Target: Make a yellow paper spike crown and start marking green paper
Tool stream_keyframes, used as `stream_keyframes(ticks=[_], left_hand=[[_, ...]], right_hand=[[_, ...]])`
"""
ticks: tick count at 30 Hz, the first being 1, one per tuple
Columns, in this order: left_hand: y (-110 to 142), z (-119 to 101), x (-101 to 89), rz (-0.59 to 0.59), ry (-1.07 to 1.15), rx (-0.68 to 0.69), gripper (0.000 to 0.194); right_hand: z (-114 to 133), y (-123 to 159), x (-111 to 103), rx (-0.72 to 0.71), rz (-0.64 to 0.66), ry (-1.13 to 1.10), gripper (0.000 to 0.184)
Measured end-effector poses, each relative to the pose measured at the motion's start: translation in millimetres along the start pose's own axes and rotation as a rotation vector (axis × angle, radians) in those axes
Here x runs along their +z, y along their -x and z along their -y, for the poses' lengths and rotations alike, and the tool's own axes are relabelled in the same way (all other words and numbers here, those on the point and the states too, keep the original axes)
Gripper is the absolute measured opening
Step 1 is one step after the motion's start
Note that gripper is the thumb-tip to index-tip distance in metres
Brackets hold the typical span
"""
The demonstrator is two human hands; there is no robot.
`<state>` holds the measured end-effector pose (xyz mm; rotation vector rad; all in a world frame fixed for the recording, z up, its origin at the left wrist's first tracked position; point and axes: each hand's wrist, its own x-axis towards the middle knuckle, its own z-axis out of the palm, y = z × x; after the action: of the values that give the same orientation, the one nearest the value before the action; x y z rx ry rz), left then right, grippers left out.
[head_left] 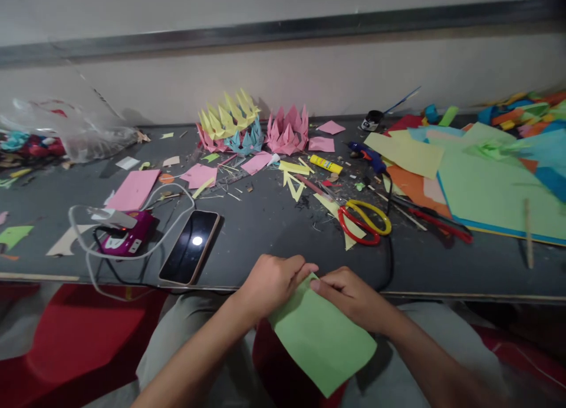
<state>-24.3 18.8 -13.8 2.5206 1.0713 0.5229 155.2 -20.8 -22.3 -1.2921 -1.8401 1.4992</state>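
Observation:
A sheet of light green paper (325, 340) hangs between my two hands, over my lap at the table's front edge. My left hand (276, 284) grips its upper left side, fingers closed near the top corner. Close beside it, my right hand (349, 296) pinches the same top corner between thumb and curled fingers. Beyond my right hand lie scissors (360, 225) with one red and one yellow handle. A phone (191, 247) rests on the table to the left of my hands.
Folded paper pieces in yellow (230, 116) and pink (288, 131) stand along the wall. A purple power adapter (130, 237) with cables sits left. A yellow glue stick (326, 164), a glue gun (367, 155), pliers (437, 222) and stacked coloured sheets (499, 190) lie right.

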Motion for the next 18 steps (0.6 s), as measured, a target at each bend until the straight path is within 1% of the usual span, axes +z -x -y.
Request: stream_keyframes(ticks=[3, 6, 9, 11, 13, 14, 15, 16, 18], left_hand=[[-5, 8, -13.0, -0.098, 0.018, -0.022, 0.051], [-9, 22, -31.3, -0.217, 0.029, -0.109, 0.050], [-8, 40, -51.2, -0.365, 0.024, -0.250, 0.047], [-6, 52, -62.3, -0.512, 0.024, -0.391, 0.044], [-3, 60, -68.9, -0.657, 0.032, -0.516, 0.041], [-1, 63, -69.7, -0.697, 0.041, -0.553, 0.040], [-1, 63, -68.6, -0.702, 0.056, -0.573, 0.039], [-1, 62, -65.7, -0.680, 0.077, -0.583, 0.039], [-2, 57, -55.7, -0.577, 0.134, -0.578, 0.039]], right_hand=[[5, 2, -3, 0.008, 0.001, -0.025, 0.044], [11, 7, -8, 0.001, -0.012, 0.012, 0.047], [11, 15, -18, 0.026, 0.016, 0.019, 0.049], [5, 21, -25, 0.047, 0.026, -0.014, 0.049], [-5, 26, -32, 0.069, -0.025, -0.037, 0.049], [-10, 27, -35, 0.088, -0.071, -0.044, 0.049], [-15, 28, -37, 0.107, -0.121, -0.050, 0.049], [-20, 28, -39, 0.126, -0.160, -0.060, 0.049], [-28, 28, -40, 0.150, -0.204, -0.079, 0.048]])
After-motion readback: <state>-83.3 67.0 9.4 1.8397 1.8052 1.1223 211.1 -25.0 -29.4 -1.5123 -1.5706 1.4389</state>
